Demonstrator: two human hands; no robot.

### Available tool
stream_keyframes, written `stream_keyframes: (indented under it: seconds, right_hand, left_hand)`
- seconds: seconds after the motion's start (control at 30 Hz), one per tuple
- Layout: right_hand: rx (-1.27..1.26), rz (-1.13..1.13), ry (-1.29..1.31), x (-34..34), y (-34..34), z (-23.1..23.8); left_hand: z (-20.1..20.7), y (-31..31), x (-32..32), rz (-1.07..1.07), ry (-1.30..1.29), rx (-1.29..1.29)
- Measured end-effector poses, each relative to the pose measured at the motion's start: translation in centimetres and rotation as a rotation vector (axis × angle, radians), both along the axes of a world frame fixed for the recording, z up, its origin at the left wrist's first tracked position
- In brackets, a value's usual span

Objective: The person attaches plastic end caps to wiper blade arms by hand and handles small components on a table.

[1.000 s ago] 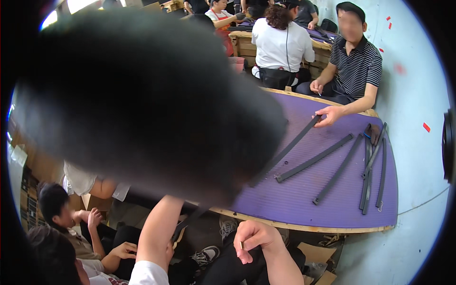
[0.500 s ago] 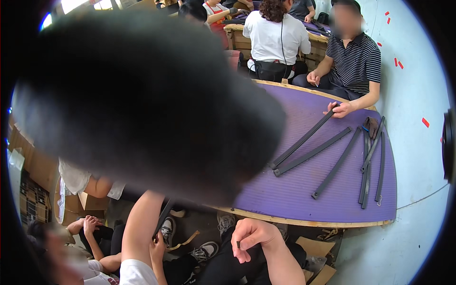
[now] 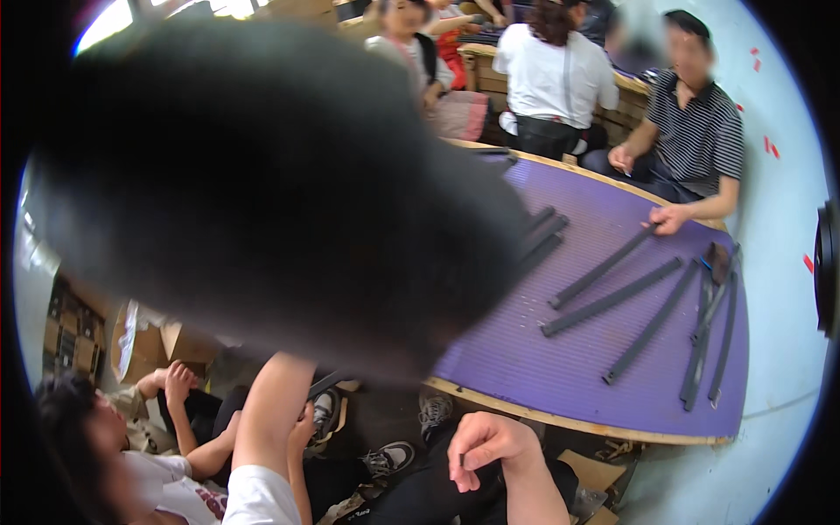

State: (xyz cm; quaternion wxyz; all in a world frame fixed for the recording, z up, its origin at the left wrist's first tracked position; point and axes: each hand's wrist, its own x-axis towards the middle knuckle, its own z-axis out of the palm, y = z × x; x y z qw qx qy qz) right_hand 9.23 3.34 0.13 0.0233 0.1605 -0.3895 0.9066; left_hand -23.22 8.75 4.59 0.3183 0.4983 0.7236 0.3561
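My right hand point(image 3: 495, 444) hangs over my lap, below the near edge of the purple-topped table point(image 3: 490, 350). Its fingers are curled and pinch a small dark piece point(image 3: 462, 459) too small to name. My left forearm point(image 3: 273, 411) rises from the lower edge in a white sleeve and passes behind a large blurred dark shape point(image 3: 262, 201) close to the camera. That shape hides my left hand and whatever it touches. Several black flat strips point(image 3: 652, 341) lie spread on the table. A person in a striped shirt touches the end of one black strip point(image 3: 604, 265).
A dark glove point(image 3: 718, 262) lies among the strips at the right. A seated person point(image 3: 166, 472) is close at my left. Cardboard boxes point(image 3: 162, 346) stand beyond. A pale wall point(image 3: 779, 350) borders the table's right side. Other people work at a table behind.
The view has turned, so the table and people sit further right and lower. More strips show beside the dark shape. My right hand keeps its curled pose; the left remains hidden.
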Motion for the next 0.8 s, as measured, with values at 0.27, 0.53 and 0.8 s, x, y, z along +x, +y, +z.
stream_keyframes:
  seconds: [0.27,0.53,0.8]
  right_hand:
    - [-0.018,-0.026,0.036,-0.6,-0.7,-0.5]
    - [-0.046,-0.030,0.010,-0.8,-0.5,-1.0]
    - [-0.051,-0.035,0.009,-0.9,-0.4,-1.0]
  left_hand:
    - [1.9,-1.3,-5.1,0.001,-0.002,-0.107]
    - [1.7,-3.6,-4.6,-0.035,0.224,0.047]
    - [1.5,-7.6,-2.7,-0.161,0.561,0.199]
